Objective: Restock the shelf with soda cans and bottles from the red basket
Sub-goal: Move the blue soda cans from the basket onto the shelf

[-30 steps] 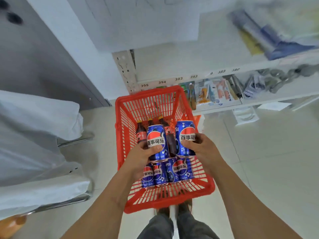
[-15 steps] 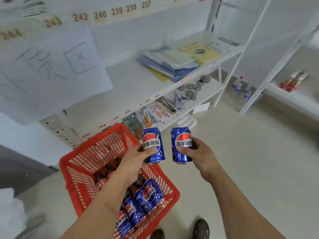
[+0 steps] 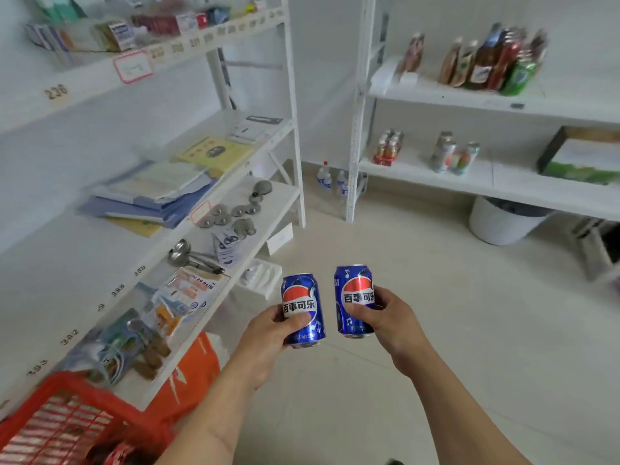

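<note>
My left hand grips an upright blue soda can and my right hand grips a second blue soda can; both are held side by side over the floor. The red basket sits at the bottom left, behind my left arm, with its contents mostly hidden. A white drinks shelf stands at the right, carrying several cans and a pack of small bottles. Its upper board holds several tall bottles.
A white rack on the left holds folders, metal ladles, packets and small tools. An orange bag lies under it by the basket. Water bottles stand on the floor in the corner. A white bin sits under the drinks shelf.
My view has swung right and up, away from the basket toward the drinks shelf. Both hands lifted their cans out of the basket and now carry them over the floor.
</note>
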